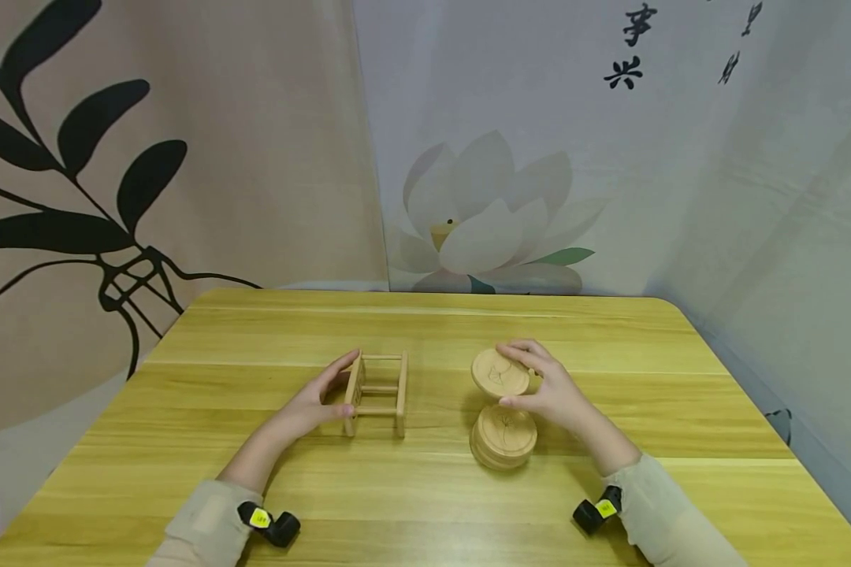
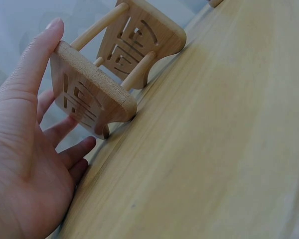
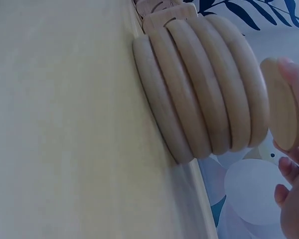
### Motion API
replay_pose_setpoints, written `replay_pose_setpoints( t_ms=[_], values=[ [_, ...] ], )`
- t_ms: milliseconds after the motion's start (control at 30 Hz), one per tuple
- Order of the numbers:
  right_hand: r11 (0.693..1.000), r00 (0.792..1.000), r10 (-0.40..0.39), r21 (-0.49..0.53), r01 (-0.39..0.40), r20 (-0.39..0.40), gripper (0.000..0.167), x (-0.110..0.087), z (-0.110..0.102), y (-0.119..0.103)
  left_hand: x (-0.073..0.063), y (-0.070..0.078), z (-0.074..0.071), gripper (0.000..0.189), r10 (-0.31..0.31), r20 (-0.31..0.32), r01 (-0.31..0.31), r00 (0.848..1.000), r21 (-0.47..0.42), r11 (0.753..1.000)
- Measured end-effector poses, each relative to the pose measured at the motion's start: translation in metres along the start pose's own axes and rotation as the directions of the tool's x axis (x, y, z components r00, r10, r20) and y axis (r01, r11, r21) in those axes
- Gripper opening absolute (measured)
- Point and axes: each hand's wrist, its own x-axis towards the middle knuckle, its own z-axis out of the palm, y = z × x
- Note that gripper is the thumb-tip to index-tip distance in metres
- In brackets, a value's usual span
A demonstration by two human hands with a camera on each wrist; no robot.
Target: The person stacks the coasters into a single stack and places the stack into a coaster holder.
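A small wooden coaster rack [image 1: 402,398], two slotted end panels joined by round rods, stands on the table left of centre. My left hand [image 1: 305,411] holds its left panel, thumb at the near end and fingertips at the far end. The left wrist view shows the thumb on the edge of that panel [image 2: 82,99]. Between thumb and fingers, my right hand [image 1: 553,394] pinches a round wooden coaster [image 1: 498,372] with a line engraving. It is raised just beyond a stack of several like coasters [image 1: 505,442]; in the right wrist view the held coaster [image 3: 280,109] is apart from the stack.
The light wooden table [image 1: 425,512] reaches back to a printed curtain [image 1: 291,142] with leaves and a pale lotus. Table surface separates the rack from the coaster stack. Each wrist wears a small black camera [image 1: 276,528].
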Motion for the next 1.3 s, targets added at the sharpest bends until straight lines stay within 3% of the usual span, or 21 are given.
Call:
replay_pose_setpoints(
  t_ms=[667,1167,1300],
  values=[
    [0.999,1.0,-0.008,0.033,0.008,0.021,0.079,-0.018,-0.002,-0.01,0.0,0.001,0.0,0.082,-0.019,-0.007,0.019,1.0,-0.003,1.0],
    [1.0,0.999,-0.024,-0.002,0.024,0.049,0.081,-0.031,-0.003,-0.013,0.0,0.002,0.001,0.082,-0.018,-0.001,0.018,1.0,-0.02,1.0],
    [0.999,0.998,-0.029,-0.019,0.03,0.061,0.079,-0.033,-0.004,-0.023,0.0,0.003,0.001,0.082,-0.019,0.0,0.019,1.0,-0.021,1.0]
  ],
)
